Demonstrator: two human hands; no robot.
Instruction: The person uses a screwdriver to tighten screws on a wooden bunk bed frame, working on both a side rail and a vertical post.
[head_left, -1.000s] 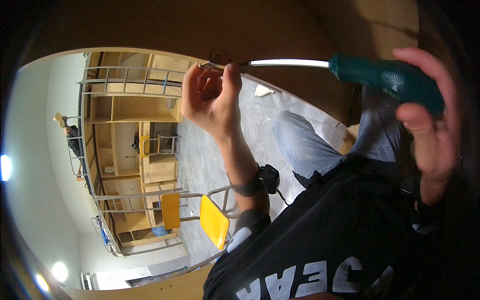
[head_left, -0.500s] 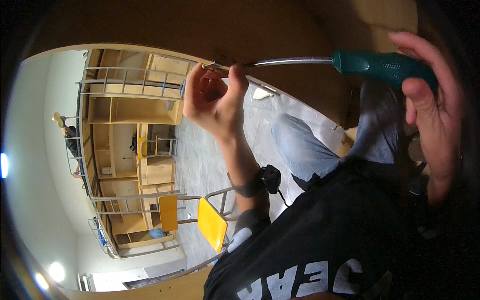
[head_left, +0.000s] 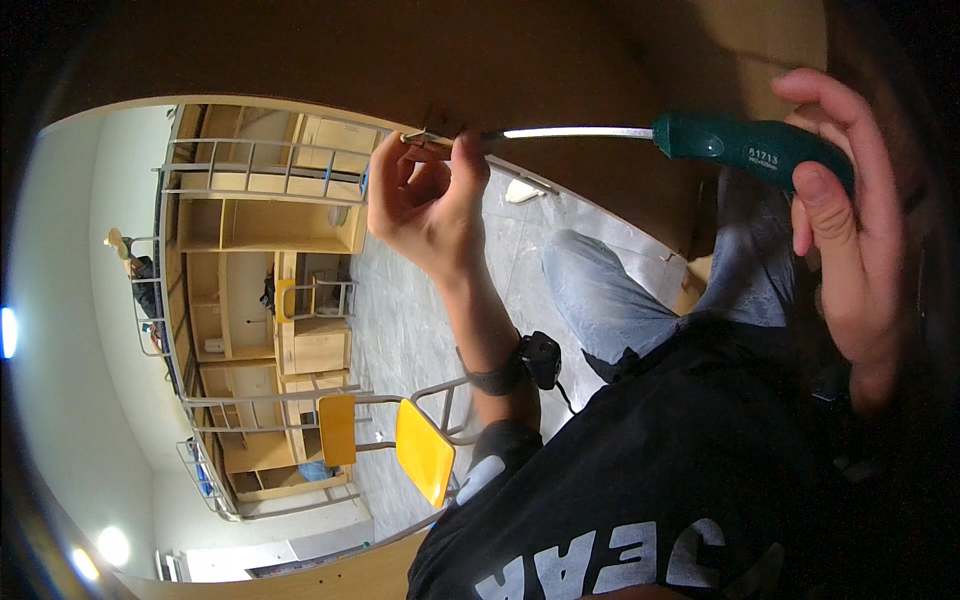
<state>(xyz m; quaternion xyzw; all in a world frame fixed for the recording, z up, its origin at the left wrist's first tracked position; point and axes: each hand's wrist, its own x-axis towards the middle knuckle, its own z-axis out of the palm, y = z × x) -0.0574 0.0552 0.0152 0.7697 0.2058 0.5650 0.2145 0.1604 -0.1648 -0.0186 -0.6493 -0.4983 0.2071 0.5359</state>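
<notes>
Here we are at the edge of a dark wooden panel [head_left: 560, 70], and both hands are occupied. The right hand [head_left: 845, 205] has its grip closed around the butt of a green-handled screwdriver [head_left: 715, 140], thumb on the near side and fingers wrapped round the far side. It looks a light hold, well back on the handle, presumably so the tool can turn between the fingertips. The screwdriver lies almost level, its bright shaft reaching leftward just in front of the panel, and its tip is lost behind the left thumb, so whether it sits in a screw I cannot tell.

Over to the left hand [head_left: 435, 205]: thumb and fingers are pinched about a small metal fitting [head_left: 427, 139] at the panel's edge, the rest of the fingers curled in. That pinch seems meant to keep the fitting steady against the wood, and the thumb so close to the shaft may help guide the tip as well. How hard it presses, the picture doesn't show.

Below, bent legs in pale jeans [head_left: 610, 285] are tucked in near the panel, a low posture that brings both hands up to the work. A black device [head_left: 540, 360] is strapped at the left wrist, out of the tool's way. Farther left, a yellow-seated chair [head_left: 425, 450] stands on the grey floor [head_left: 395, 290], with metal-railed bunks [head_left: 265, 165] beyond.
</notes>
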